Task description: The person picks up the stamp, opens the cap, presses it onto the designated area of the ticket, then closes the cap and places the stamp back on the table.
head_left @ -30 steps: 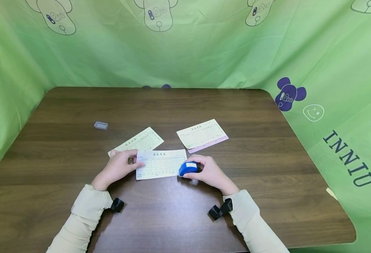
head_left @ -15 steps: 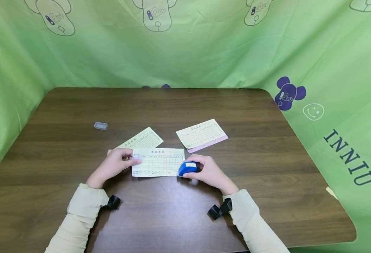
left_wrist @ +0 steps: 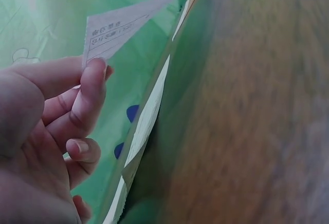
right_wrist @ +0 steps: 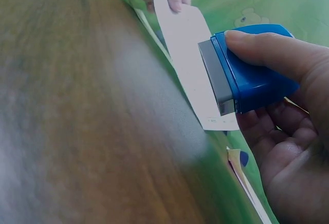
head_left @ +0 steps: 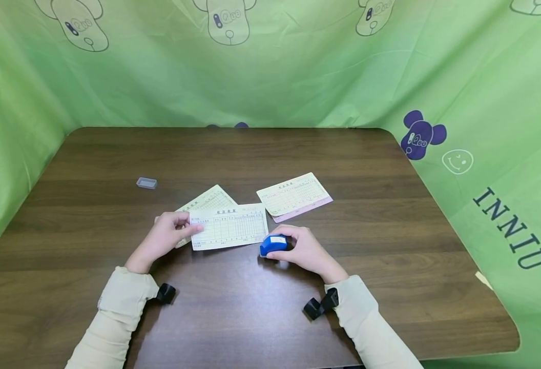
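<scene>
blue plastic shows in the right hand point(head_left: 305, 251): its fingers grip a blue stamp point(head_left: 274, 245), whose flat grey end looks bare in the right wrist view and faces the white slip point(head_left: 229, 228). the left hand point(head_left: 163, 240) has its fingers pinching that slip by one end only, clear of the table point(head_left: 224, 307) in the left wrist view, over part of a green slip point(head_left: 214, 196).

the single pinch seems the weak point. the far end has no support, so it could sag, swing or curl, and its near corner, close by the stamp, could brush the grey end; if that carries ink, a stray smear might follow. whether the two touch now, i cannot tell.

lowering the white slip onto the green one could push it askew or make the sheets cling, and drifting right might snag the pink-edged slips point(head_left: 293, 195) lying just beyond. the small clear block point(head_left: 147, 183) sits well apart, so it looks safe from a knock. too hard a squeeze at the pinched edge might crease the paper.
</scene>
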`<state>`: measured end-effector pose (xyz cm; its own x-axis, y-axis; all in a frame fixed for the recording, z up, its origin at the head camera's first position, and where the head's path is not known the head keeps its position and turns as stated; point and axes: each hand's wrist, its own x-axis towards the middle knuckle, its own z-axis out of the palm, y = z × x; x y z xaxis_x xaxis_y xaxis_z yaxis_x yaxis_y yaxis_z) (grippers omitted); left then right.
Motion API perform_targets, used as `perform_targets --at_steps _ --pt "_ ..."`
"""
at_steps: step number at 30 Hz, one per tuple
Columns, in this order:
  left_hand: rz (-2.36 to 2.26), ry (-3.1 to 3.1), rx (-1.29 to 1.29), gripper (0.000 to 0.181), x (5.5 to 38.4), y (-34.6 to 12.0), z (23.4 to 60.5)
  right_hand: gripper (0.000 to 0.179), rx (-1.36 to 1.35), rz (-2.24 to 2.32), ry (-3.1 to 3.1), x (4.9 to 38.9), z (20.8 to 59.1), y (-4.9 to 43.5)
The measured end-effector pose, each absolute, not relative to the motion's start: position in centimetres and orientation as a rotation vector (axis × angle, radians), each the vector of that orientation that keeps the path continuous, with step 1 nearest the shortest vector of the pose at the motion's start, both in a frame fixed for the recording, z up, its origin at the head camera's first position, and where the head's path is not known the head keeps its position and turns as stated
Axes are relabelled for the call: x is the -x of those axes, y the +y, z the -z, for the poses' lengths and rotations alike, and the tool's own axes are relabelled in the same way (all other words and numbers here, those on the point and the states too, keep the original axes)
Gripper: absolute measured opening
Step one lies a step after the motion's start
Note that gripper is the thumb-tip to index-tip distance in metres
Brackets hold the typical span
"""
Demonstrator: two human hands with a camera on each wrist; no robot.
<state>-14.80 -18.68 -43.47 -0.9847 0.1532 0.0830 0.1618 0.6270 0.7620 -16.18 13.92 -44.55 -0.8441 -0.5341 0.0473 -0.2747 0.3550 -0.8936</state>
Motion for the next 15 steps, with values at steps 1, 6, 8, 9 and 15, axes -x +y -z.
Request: perform_targets --at_steps 1,6,8,9,15 --pt "1.343 -2.816 0.261 0.034 14.80 -18.64 43.46 0.032 0.726 1.485 2.366 16.18 44.53 13.93" --pt "1.399 -2.783 0.228 0.027 14.92 -18.42 43.49 0.031 0.733 1.477 2.364 16.13 44.43 13.94" --pt "1.406 -2.776 0.215 0.025 15.00 -18.33 43.47 0.031 0.730 1.476 2.365 16.14 44.47 13.96" --pt "1.409 -2.773 0.210 0.024 15.05 -18.28 43.47 0.031 0.731 1.476 2.365 16.15 44.52 13.98" --pt "1.482 -2.747 0.195 0.018 15.49 -17.95 43.50 0.032 0.740 1.489 2.363 16.19 44.69 14.04"
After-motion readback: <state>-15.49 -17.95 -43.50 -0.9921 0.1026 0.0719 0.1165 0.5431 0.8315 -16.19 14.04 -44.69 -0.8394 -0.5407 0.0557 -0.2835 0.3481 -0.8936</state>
